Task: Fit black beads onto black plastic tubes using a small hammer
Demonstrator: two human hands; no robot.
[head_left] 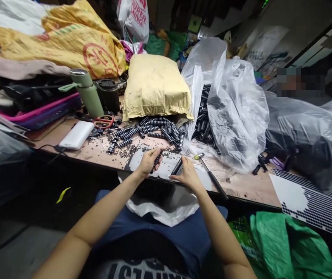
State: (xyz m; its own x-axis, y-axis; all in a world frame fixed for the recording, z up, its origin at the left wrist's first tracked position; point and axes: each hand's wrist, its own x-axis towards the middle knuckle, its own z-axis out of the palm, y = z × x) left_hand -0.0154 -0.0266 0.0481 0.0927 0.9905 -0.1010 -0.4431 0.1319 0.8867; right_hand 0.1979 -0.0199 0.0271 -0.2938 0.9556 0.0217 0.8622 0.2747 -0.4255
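Tubes with dots are heaped just past the white pad, likely so they can be reached. Over the pad, a dotted rod is wrapped in curled fingers by the left hand; beside it, a black tube is pinched, likely for steadiness, by the right hand's thumb and finger.

Left hand: fingers wrapped round a dark studded piece. From there, patterned tubes heaped at 12 o'clock before a yellow sack; green bottle between 10 and 11 o'clock. Right hand: black tube held between fingers and thumb over the desk. From there, hammer lying near at 3 o'clock; clear plastic bag between 1 and 2 o'clock.
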